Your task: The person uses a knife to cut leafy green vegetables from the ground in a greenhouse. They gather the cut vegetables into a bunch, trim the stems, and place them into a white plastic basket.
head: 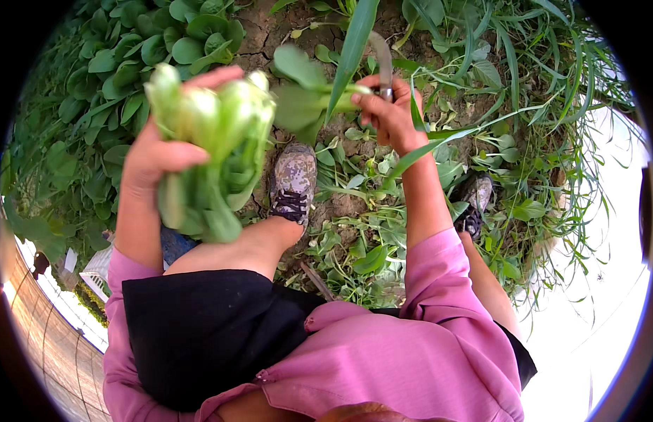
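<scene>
My left hand [153, 150] grips a bunch of green bok choy [216, 126], pale stem ends upward and leaves hanging down. Motion blurs the bunch. To its right, my right hand [392, 118] is closed around the handle of a sickle-like curved knife [382, 55], whose blade points away from me. A loose bok choy leaf [300, 108] is pinched by its stalk between the thumb and fingers of that same hand, its blade turned towards the bunch. Long grass blades [353, 58] cross in front of the leaf and my right wrist.
Growing bok choy [192, 45] fills the upper left. Tall grass [516, 68] stands at the right beside a bright pale surface [585, 337]. Cut leaves [368, 258] litter the soil between my shoes [295, 176]. A white crate [98, 269] is at the left.
</scene>
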`<state>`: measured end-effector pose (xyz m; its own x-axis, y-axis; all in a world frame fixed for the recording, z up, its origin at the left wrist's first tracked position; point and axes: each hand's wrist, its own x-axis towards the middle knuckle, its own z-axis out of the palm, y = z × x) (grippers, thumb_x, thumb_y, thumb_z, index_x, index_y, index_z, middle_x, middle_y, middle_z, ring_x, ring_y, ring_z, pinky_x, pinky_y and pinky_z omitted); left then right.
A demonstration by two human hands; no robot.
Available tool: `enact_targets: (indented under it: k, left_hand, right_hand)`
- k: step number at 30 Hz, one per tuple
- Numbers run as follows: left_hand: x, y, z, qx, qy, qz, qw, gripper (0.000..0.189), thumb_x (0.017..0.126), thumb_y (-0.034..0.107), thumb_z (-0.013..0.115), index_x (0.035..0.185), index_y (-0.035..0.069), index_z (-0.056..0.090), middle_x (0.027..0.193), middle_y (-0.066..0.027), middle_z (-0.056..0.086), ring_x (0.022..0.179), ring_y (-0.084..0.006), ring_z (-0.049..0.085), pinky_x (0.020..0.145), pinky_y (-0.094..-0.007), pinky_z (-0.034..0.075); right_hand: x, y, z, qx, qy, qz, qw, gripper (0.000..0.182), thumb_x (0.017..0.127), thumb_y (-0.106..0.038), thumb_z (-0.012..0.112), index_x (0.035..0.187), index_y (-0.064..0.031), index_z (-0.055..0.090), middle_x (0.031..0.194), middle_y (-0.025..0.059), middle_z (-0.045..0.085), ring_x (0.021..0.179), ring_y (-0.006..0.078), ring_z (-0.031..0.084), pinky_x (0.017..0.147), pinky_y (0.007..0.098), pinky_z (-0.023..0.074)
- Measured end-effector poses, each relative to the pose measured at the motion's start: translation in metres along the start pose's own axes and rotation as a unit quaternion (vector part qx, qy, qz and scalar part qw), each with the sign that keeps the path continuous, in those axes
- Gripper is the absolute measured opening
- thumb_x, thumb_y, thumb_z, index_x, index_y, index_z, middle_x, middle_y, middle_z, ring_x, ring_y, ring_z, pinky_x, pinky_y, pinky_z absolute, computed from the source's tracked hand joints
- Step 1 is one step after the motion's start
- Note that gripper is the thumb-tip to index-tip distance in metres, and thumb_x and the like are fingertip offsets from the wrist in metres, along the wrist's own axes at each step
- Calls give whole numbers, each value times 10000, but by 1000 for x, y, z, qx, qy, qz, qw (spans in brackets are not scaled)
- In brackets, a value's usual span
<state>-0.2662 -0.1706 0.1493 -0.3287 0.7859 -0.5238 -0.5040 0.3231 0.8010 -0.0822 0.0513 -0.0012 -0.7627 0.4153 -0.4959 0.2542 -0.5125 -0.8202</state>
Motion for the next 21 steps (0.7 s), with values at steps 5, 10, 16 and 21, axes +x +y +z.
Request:
enact_targets:
  k: [5, 10, 16, 21]
  left_hand:
    - [14, -13, -14, -52, -85, -55, 994, 1012, 555, 202, 698, 1445, -73, 303, 1304, -213, 550, 1194, -303, 564, 1060, -387, 423]
    - [24, -59, -18, -100, -99, -195, 971, 942, 574, 158, 703, 1435, -27, 368, 1274, -176, 568, 1149, -250, 583, 1039, -366, 427]
    - [27, -109, -32, -278, -14, -305, 911, 808, 663, 212, 672, 1389, -33, 413, 1282, -204, 567, 1128, -286, 597, 1035, -386, 442]
    - [74, -50, -13, -37, -64, -288, 955, 713, 682, 167, 706, 1331, -16, 475, 1228, -149, 597, 1092, -236, 599, 971, -363, 472]
  right_hand:
    - [-39, 9, 45, 96, -137, 112, 979, 255, 726, 12, 716, 969, -16, 645, 719, 63, 663, 472, 96, 560, 424, 221, 457]
    - [-54, 45, 62, 195, -105, 188, 957, 239, 729, 28, 706, 939, -8, 596, 701, 87, 648, 452, 115, 541, 420, 243, 431]
    - [-35, 47, 52, 146, -116, 223, 957, 243, 767, -70, 719, 969, -40, 589, 665, 72, 640, 426, 104, 525, 376, 230, 386]
    - [7, 14, 20, 9, 13, 197, 980, 219, 864, -234, 646, 968, -52, 584, 588, 57, 598, 369, 97, 465, 307, 246, 302]
